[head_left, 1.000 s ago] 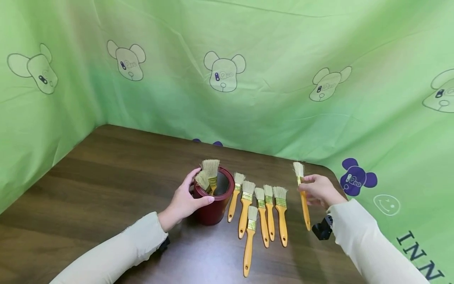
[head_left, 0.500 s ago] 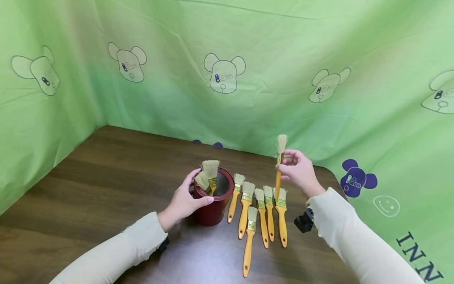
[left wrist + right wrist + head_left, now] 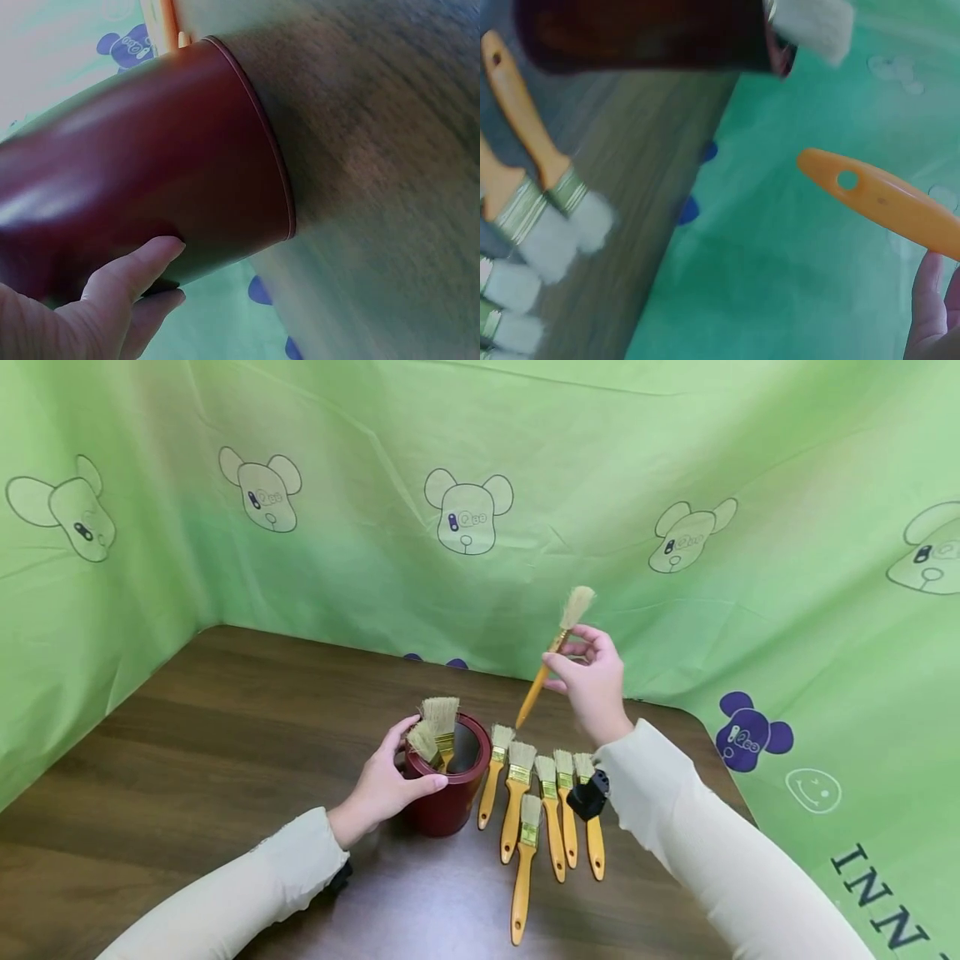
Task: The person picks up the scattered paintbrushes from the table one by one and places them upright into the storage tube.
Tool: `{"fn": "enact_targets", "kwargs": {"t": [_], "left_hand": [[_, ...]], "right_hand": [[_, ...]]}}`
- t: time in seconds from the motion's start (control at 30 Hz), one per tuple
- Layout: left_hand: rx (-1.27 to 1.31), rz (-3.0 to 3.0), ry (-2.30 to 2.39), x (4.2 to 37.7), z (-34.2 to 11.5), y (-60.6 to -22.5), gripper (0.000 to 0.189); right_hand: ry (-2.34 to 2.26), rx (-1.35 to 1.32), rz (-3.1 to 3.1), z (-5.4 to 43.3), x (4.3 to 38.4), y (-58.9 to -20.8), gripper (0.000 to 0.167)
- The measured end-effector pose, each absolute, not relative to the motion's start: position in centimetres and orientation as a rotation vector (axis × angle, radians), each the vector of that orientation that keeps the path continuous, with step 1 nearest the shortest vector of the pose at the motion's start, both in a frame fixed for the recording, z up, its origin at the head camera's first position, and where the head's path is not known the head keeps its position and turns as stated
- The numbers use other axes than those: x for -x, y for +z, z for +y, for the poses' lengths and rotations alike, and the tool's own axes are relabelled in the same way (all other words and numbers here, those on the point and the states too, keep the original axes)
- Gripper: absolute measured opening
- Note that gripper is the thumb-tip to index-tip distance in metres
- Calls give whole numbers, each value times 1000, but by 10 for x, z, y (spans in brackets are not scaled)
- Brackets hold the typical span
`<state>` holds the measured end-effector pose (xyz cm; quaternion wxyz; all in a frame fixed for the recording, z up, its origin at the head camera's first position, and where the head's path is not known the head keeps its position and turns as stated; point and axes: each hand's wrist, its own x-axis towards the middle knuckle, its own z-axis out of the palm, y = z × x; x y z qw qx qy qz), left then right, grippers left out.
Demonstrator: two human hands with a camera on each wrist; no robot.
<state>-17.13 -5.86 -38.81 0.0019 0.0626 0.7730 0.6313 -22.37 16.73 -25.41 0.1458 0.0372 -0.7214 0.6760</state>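
My left hand grips a dark red pot by its side and rim, thumb over the near edge; the pot stands upright on the table. Two paintbrushes lean in it, bristles up, their handles mostly hidden inside. In the right hand a paintbrush is pinched near its metal band, bristles up, its orange handle slanting down to the left, raised above the table. The right wrist view shows the holed end of that handle. In the left wrist view, fingers press the pot's wall.
Several orange-handled paintbrushes lie on the brown wooden table right of the pot, bristles away from me. One brush lies nearer than the others. A green printed cloth hangs behind and along both sides.
My right hand has lifted the paintbrush and carried it leftward, toward the pot, its handle end now swung to the left. The left hand keeps its hold on the pot.
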Motion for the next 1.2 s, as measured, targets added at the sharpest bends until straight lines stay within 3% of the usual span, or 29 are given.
{"fn": "enact_targets", "kwargs": {"t": [0.4,0.63,0.97,1.2], "left_hand": [[-244,2369,2019,172,-61,-389,88],[-241,2388,1983,171,-61,-387,88],[-248,2413,1984,170,-62,-386,85],[-251,2397,1984,171,-62,-387,85]], "right_hand": [[1953,-463,-2222,123,220,-262,48],[1920,-481,-2316,123,217,-271,50],[1890,-522,-2427,129,217,-298,40],[1922,-559,-2526,134,216,-305,48]]}}
